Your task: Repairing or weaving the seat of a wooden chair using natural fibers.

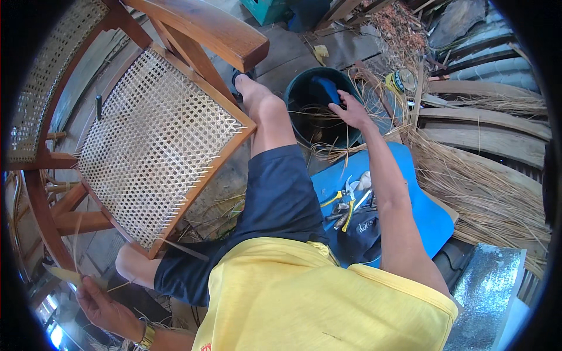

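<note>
Between my legs and to the left is a wooden armchair with a woven cane seat [155, 131]; its cane strands end in loops along the front rail. A small dark peg [99, 108] stands up from the seat's left side. At lower left, my left hand [108, 310] is closed on a flat, pale yellow pointed piece [65, 275], whose exact kind I cannot make out. A thin strand rises beside it. My right hand [351, 111] is over the right rim of a dark green bucket [293, 111], thumb and fingers apart. Inside the bucket are a blue object [324, 90] and cane strands.
Right of my thigh, a blue plastic surface [404, 169] carries yellow-handled pruners [350, 202], other tools and a dark cloth bag [358, 240]. Bundled cane strands [480, 193] and wooden boards [480, 140] lie at far right. A yellow-labelled tin [401, 81] stands behind the bucket.
</note>
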Demonstrator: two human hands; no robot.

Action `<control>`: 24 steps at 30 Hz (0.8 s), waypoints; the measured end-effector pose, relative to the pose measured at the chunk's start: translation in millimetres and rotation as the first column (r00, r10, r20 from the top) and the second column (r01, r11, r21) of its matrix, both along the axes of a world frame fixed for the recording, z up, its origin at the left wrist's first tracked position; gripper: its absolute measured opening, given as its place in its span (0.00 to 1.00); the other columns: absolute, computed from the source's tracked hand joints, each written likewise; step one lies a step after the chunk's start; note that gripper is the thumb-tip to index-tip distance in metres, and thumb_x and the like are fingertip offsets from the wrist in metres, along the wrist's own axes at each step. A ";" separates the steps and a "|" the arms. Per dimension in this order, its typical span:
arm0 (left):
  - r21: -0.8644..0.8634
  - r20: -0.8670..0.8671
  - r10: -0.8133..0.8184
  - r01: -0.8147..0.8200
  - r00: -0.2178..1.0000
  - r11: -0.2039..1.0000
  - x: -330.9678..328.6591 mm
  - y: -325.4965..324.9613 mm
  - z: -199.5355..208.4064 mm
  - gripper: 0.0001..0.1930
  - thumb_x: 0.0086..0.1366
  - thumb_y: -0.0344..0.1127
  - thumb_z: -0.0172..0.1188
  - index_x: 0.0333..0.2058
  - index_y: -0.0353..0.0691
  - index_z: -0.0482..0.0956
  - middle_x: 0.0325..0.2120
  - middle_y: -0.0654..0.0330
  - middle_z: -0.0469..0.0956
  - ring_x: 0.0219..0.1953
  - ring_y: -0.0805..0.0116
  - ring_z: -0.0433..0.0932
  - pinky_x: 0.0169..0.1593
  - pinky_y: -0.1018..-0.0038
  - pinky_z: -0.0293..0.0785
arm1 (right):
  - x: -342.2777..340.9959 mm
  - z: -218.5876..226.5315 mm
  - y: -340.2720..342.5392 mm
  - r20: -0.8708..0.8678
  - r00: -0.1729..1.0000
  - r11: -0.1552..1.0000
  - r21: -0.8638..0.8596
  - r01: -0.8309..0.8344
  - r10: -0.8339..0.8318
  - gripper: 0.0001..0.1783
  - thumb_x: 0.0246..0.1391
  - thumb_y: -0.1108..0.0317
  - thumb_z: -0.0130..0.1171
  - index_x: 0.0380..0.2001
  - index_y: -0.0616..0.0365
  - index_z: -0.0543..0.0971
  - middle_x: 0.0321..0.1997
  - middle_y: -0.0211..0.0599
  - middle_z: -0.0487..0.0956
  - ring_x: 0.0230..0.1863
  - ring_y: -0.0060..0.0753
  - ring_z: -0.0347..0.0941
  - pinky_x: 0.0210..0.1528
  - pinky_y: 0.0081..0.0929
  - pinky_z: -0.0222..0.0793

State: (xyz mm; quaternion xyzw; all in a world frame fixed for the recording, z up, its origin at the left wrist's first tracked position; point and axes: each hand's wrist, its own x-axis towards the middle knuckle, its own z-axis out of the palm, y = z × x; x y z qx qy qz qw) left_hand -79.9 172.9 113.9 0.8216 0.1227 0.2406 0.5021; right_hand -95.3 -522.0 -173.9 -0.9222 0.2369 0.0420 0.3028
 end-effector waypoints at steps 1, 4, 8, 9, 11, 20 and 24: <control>0.000 -0.003 -0.009 0.009 1.000 1.000 1.9 2.1 -0.7 0.10 0.72 0.35 0.60 0.43 0.33 0.77 0.40 0.59 0.80 0.42 0.76 0.77 0.47 0.80 0.72 | -4.5 5.8 -2.7 -0.054 0.998 0.992 0.113 0.051 -0.045 0.40 0.56 0.50 0.63 0.68 0.53 0.65 0.65 0.53 0.70 0.69 0.52 0.63 0.69 0.40 0.60; 0.004 -0.051 -0.038 0.038 0.998 0.999 7.6 -1.1 -0.1 0.10 0.72 0.35 0.60 0.43 0.33 0.77 0.40 0.59 0.80 0.43 0.76 0.77 0.48 0.79 0.72 | -39.8 -6.4 -5.9 -0.327 0.938 0.883 -0.396 -0.250 0.118 0.39 0.54 0.59 0.62 0.69 0.51 0.63 0.59 0.49 0.75 0.62 0.51 0.69 0.66 0.40 0.63; 0.028 -0.036 -0.023 0.024 0.999 0.999 7.8 -13.2 -1.2 0.10 0.72 0.35 0.60 0.43 0.34 0.77 0.39 0.60 0.80 0.42 0.76 0.77 0.48 0.80 0.72 | -64.7 -6.9 -14.5 -0.391 0.903 0.782 -0.500 -0.372 0.179 0.26 0.51 0.70 0.59 0.57 0.50 0.76 0.51 0.45 0.79 0.52 0.51 0.75 0.59 0.43 0.68; 0.033 -0.037 -0.025 0.026 0.999 0.999 6.5 -14.1 -1.1 0.10 0.72 0.36 0.60 0.43 0.34 0.78 0.39 0.60 0.80 0.42 0.76 0.77 0.48 0.80 0.72 | -70.8 -5.5 -19.6 -0.377 0.909 0.867 -0.377 -0.326 0.178 0.21 0.52 0.68 0.59 0.51 0.50 0.81 0.50 0.45 0.79 0.54 0.51 0.74 0.58 0.46 0.67; 0.038 -0.047 -0.041 0.043 0.998 0.998 3.3 -11.6 -1.6 0.10 0.72 0.36 0.60 0.43 0.34 0.78 0.39 0.60 0.80 0.42 0.76 0.77 0.48 0.80 0.71 | -90.5 -2.7 -22.6 -0.346 0.907 0.877 -0.323 -0.356 0.241 0.18 0.51 0.71 0.58 0.46 0.51 0.83 0.48 0.46 0.80 0.54 0.51 0.74 0.58 0.46 0.68; -0.090 -0.213 -0.265 0.251 0.940 0.964 1.9 -37.3 -13.1 0.05 0.71 0.27 0.57 0.44 0.38 0.77 0.38 0.58 0.82 0.41 0.73 0.79 0.48 0.77 0.76 | -103.9 90.4 46.0 0.306 0.952 1.000 0.025 0.015 -0.022 0.21 0.58 0.74 0.57 0.56 0.58 0.77 0.50 0.40 0.81 0.52 0.39 0.76 0.58 0.32 0.70; -0.537 -0.340 -0.572 0.345 0.746 0.770 14.6 -136.2 -56.2 0.06 0.72 0.32 0.58 0.43 0.39 0.75 0.36 0.61 0.82 0.38 0.77 0.78 0.41 0.82 0.74 | -103.4 160.5 138.0 0.236 0.972 0.675 0.717 -0.176 0.002 0.22 0.65 0.66 0.56 0.60 0.64 0.74 0.51 0.39 0.81 0.55 0.30 0.75 0.61 0.31 0.68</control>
